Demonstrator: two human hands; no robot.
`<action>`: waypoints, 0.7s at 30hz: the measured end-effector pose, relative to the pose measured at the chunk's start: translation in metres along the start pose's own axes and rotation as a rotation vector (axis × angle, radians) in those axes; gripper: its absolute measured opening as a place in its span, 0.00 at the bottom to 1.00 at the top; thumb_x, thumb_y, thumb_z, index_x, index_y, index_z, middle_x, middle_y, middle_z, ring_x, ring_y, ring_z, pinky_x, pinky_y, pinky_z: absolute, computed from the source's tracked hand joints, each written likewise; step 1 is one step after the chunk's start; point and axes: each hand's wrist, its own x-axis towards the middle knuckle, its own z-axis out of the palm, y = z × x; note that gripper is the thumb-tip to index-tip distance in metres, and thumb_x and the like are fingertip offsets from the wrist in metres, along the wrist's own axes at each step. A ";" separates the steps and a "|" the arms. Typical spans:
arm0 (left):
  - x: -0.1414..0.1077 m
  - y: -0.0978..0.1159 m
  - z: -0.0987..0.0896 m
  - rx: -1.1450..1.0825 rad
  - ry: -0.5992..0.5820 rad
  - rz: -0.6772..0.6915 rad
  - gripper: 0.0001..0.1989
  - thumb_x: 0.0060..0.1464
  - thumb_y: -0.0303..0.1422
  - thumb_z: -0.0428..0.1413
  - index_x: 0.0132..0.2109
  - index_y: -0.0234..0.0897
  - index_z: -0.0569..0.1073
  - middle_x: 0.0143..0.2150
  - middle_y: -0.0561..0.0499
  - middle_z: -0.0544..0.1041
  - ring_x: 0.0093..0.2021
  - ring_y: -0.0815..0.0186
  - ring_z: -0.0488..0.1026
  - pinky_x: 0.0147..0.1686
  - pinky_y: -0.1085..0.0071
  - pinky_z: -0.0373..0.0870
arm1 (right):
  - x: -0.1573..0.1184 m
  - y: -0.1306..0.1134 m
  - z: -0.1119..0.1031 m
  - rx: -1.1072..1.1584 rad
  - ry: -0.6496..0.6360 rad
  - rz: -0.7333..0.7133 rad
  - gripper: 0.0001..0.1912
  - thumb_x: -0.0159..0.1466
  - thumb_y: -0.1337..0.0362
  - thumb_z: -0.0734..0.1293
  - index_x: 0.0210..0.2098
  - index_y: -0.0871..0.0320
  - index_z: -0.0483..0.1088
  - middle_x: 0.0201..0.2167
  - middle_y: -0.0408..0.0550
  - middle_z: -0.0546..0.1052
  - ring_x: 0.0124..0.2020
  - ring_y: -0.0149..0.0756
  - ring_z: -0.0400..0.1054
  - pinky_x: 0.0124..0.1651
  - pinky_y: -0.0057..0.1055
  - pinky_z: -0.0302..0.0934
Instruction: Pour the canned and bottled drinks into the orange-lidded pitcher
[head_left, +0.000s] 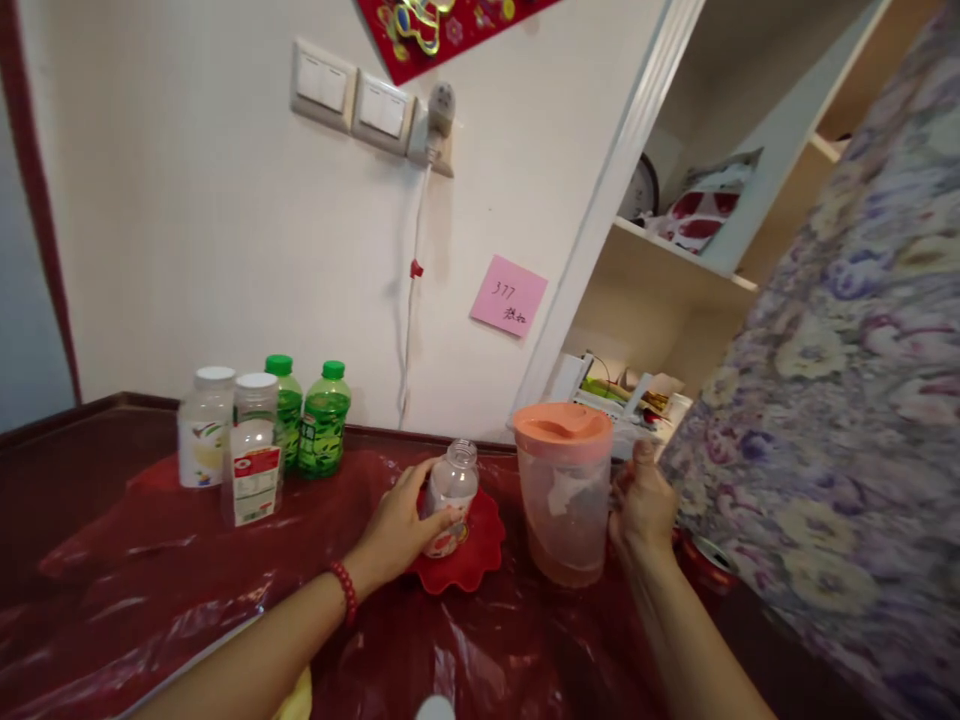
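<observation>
My left hand (403, 520), with a red bead bracelet at the wrist, is wrapped round a clear open-topped bottle (453, 482) that stands on a red scalloped plate (491, 553). To its right, my right hand (646, 500) grips the handle side of a translucent pitcher (564, 510) with an orange lid (564, 428). Some liquid shows low in the pitcher, which looks upright on or just over the table. The pitcher and the bottle are apart.
On the left of the dark red table (187, 590) stand two white-capped bottles (256, 475) and two green bottles (324, 430). A can (709, 562) sits beyond my right wrist, beside a floral curtain (832, 440). A white cap (435, 708) shows at the bottom edge.
</observation>
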 end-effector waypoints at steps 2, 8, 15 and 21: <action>0.002 -0.002 0.000 0.005 0.002 0.008 0.31 0.52 0.42 0.61 0.61 0.39 0.66 0.61 0.41 0.71 0.60 0.50 0.69 0.61 0.53 0.64 | -0.003 0.008 -0.007 0.072 0.075 0.065 0.33 0.53 0.32 0.70 0.20 0.53 0.55 0.12 0.31 0.55 0.13 0.24 0.48 0.15 0.24 0.48; 0.004 -0.005 0.001 0.004 -0.013 0.023 0.30 0.54 0.43 0.60 0.61 0.39 0.65 0.61 0.41 0.71 0.61 0.51 0.69 0.62 0.52 0.63 | -0.012 0.029 -0.018 0.223 0.178 0.159 0.32 0.55 0.38 0.74 0.20 0.56 0.58 0.12 0.30 0.56 0.13 0.22 0.48 0.16 0.21 0.47; 0.007 -0.006 0.002 -0.014 -0.007 0.006 0.33 0.53 0.45 0.60 0.62 0.38 0.64 0.62 0.40 0.70 0.62 0.51 0.67 0.64 0.50 0.60 | -0.016 0.051 -0.025 0.326 0.251 0.250 0.26 0.72 0.52 0.65 0.22 0.58 0.58 0.15 0.30 0.55 0.13 0.21 0.47 0.15 0.20 0.44; 0.007 -0.006 0.002 -0.013 -0.006 -0.012 0.33 0.52 0.45 0.60 0.62 0.37 0.64 0.62 0.40 0.70 0.63 0.51 0.66 0.65 0.50 0.59 | -0.016 0.061 -0.032 0.354 0.296 0.263 0.25 0.73 0.50 0.63 0.24 0.58 0.59 0.17 0.30 0.55 0.13 0.20 0.44 0.14 0.20 0.40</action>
